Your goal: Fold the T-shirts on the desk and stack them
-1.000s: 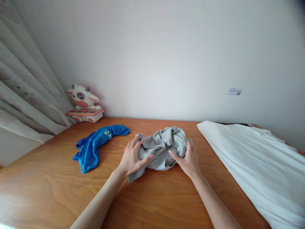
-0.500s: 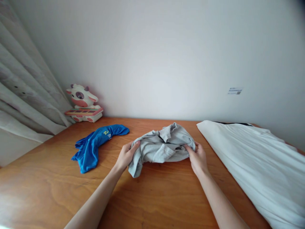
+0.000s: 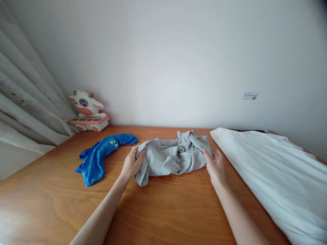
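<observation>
A crumpled grey shirt [image 3: 163,158] lies bunched on the wooden table in front of me. My left hand [image 3: 133,163] grips its left end between thumb and fingers, and a loose corner hangs below that hand. At the right end, my right hand [image 3: 215,166] has thumb and fingers apart, with the thumb against the cloth's edge. To the left of the shirt, a blue garment [image 3: 99,158] with small yellow and white print rests in a loose curve, touched by neither hand.
A toy cow with a keyboard [image 3: 88,114] stands at the back left, near a pale curtain [image 3: 28,92]. White cloth [image 3: 258,163] covers the right side of the wooden table [image 3: 163,211]. A small label [image 3: 250,96] is on the wall behind.
The grey shirt has come down lower and spread flatter on the table. My right hand has loosened from its right end and moved slightly right; my left hand has shifted a little left.
</observation>
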`<action>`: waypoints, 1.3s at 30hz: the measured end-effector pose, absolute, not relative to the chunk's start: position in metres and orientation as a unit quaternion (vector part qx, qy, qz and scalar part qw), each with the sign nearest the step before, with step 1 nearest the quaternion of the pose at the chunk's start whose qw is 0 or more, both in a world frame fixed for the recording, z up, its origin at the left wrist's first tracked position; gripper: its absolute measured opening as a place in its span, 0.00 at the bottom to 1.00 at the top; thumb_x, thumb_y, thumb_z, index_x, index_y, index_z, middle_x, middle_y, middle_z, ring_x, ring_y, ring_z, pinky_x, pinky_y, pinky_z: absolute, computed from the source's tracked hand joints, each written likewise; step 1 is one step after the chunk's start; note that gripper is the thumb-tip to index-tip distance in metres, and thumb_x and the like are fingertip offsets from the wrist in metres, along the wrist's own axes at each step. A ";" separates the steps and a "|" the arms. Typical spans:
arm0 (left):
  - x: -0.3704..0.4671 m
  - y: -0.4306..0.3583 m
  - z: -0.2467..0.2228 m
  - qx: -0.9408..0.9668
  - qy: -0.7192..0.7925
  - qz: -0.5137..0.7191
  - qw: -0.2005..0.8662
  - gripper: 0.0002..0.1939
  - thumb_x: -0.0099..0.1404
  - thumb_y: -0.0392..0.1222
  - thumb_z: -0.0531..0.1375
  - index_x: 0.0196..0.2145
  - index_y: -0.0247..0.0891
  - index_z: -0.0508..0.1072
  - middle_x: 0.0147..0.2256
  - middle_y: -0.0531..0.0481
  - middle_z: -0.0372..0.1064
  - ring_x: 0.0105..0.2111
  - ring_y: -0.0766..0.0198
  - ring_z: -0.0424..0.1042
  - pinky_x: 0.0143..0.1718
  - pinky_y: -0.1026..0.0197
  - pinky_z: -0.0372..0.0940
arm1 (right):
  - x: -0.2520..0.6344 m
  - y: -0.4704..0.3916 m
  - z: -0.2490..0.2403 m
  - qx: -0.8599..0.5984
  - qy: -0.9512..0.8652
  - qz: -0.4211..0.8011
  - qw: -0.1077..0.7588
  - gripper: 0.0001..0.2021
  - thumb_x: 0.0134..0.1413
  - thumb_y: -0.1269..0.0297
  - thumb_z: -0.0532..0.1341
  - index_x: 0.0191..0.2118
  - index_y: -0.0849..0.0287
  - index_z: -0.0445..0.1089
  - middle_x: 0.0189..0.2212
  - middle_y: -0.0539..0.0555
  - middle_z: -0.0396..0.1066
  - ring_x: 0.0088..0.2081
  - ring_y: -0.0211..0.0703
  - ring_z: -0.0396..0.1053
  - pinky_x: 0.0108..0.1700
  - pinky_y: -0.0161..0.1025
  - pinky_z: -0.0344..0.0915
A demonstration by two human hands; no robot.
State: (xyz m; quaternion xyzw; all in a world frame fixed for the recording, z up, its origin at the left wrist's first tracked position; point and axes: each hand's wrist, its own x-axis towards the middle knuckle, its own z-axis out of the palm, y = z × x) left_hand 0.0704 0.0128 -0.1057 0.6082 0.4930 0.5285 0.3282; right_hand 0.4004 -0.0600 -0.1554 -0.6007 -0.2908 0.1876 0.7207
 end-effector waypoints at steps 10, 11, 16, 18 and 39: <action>0.071 -0.013 -0.093 0.916 0.290 0.267 0.077 0.25 0.55 0.57 0.69 0.49 0.47 0.77 0.56 0.41 0.71 0.55 0.42 0.67 0.61 0.41 0.54 | 0.360 -0.080 -0.141 -0.630 -0.609 -0.096 0.472 0.20 0.56 0.45 0.65 0.46 0.54 0.74 0.49 0.61 0.68 0.53 0.58 0.67 0.60 0.59 0.60; 0.070 -0.014 -0.091 0.929 0.279 0.229 0.082 0.31 0.51 0.59 0.71 0.52 0.48 0.77 0.58 0.41 0.69 0.57 0.40 0.66 0.62 0.39 0.53 | 0.357 -0.082 -0.141 -0.607 -0.652 -0.077 0.448 0.23 0.55 0.44 0.66 0.50 0.53 0.73 0.49 0.61 0.68 0.53 0.58 0.67 0.59 0.57 0.61; 0.069 -0.012 -0.092 0.940 0.286 0.178 0.054 0.30 0.53 0.49 0.69 0.55 0.49 0.75 0.60 0.43 0.68 0.57 0.41 0.66 0.61 0.40 0.54 | 0.354 -0.084 -0.150 -0.620 -0.711 -0.050 0.328 0.29 0.48 0.45 0.70 0.54 0.50 0.73 0.59 0.63 0.64 0.57 0.66 0.64 0.56 0.62 0.64; 0.069 -0.011 -0.096 0.942 0.284 0.177 0.028 0.27 0.55 0.41 0.66 0.54 0.48 0.76 0.58 0.45 0.70 0.56 0.45 0.68 0.60 0.42 0.56 | 0.356 -0.081 -0.154 -0.640 -0.700 -0.054 0.310 0.16 0.54 0.54 0.68 0.47 0.51 0.77 0.57 0.63 0.66 0.56 0.65 0.66 0.55 0.61 0.65; 0.065 -0.005 -0.108 0.920 0.346 0.182 0.023 0.20 0.67 0.60 0.59 0.42 0.40 0.77 0.56 0.39 0.70 0.53 0.47 0.71 0.55 0.47 0.66 | 0.394 -0.061 -0.157 -0.551 -0.281 0.257 0.743 0.20 0.49 0.46 0.67 0.42 0.54 0.72 0.40 0.51 0.78 0.47 0.49 0.73 0.51 0.49 0.69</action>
